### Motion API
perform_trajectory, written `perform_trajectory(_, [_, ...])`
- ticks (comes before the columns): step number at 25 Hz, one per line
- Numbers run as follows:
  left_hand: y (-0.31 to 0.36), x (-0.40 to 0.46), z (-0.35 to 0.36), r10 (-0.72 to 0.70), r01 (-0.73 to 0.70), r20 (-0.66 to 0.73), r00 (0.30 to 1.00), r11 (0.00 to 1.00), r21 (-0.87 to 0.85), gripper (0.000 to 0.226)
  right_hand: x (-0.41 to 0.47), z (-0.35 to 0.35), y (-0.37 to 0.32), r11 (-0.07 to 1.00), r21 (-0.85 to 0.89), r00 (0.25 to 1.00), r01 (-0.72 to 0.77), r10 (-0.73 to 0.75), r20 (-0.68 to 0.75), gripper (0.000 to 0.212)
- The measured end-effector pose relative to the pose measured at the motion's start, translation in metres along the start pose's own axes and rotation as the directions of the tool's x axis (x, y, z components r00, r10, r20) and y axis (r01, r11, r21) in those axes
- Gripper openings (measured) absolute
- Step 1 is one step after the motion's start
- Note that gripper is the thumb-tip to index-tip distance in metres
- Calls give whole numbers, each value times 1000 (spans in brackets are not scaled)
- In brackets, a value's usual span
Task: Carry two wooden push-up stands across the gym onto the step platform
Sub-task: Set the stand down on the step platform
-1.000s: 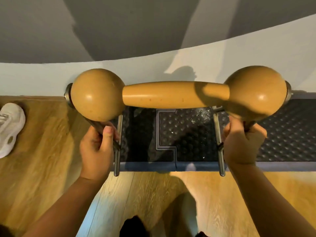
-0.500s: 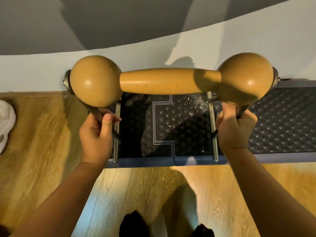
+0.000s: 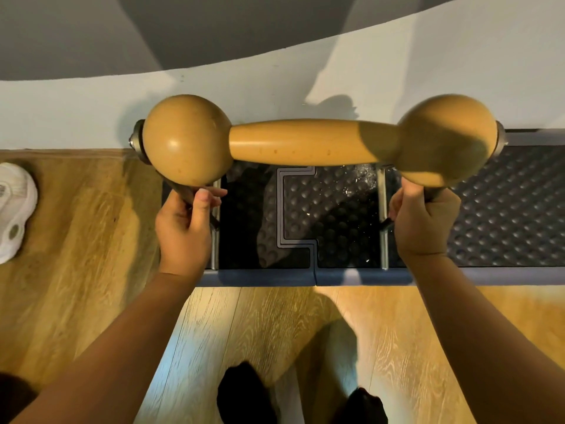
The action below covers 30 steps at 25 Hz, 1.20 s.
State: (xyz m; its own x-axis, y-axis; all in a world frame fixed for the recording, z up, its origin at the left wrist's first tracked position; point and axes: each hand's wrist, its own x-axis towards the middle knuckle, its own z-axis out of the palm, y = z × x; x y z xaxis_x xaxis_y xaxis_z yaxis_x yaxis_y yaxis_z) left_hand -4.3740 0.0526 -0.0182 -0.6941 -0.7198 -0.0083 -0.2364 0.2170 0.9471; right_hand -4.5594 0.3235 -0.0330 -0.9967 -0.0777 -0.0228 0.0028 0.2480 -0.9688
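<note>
One wooden push-up stand (image 3: 305, 142), a thick handle between two round wooden ends on grey metal legs, hangs level in front of me. My left hand (image 3: 183, 231) grips the left leg under the left ball. My right hand (image 3: 423, 224) grips the right leg under the right ball. The stand's two metal foot rails lie over the step platform (image 3: 504, 209), a black dimpled top with a blue front edge. I cannot tell whether the rails touch it. No second stand is in view.
The platform stands against a pale wall (image 3: 91, 111) on a wooden floor (image 3: 76, 240). A white shoe (image 3: 15, 209) lies on the floor at the left edge. My dark-socked feet (image 3: 244, 393) are at the bottom, just short of the platform.
The stand has moved away from me, with both hands still on its legs. Its foot rails, which overhung the platform's front edge, now lie within the platform's top.
</note>
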Motion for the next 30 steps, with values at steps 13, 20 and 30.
perform_trajectory(13, [43, -17, -26, -194, 78, 204, 960, 880, 469, 38, -8, -38, -51, 755, -644, 961, 122, 71, 266, 45])
perform_trajectory(20, [112, -47, -51, -397, 52, 376, 837, 742, 668, 65, -20, -66, -130, 492, -857, 782, 154, 470, 410, 47])
perform_trajectory(30, [359, -53, -101, 76, -506, 702, 708, 748, 430, 66, -79, -91, -399, 779, -399, 549, 483, 85, 832, 78])
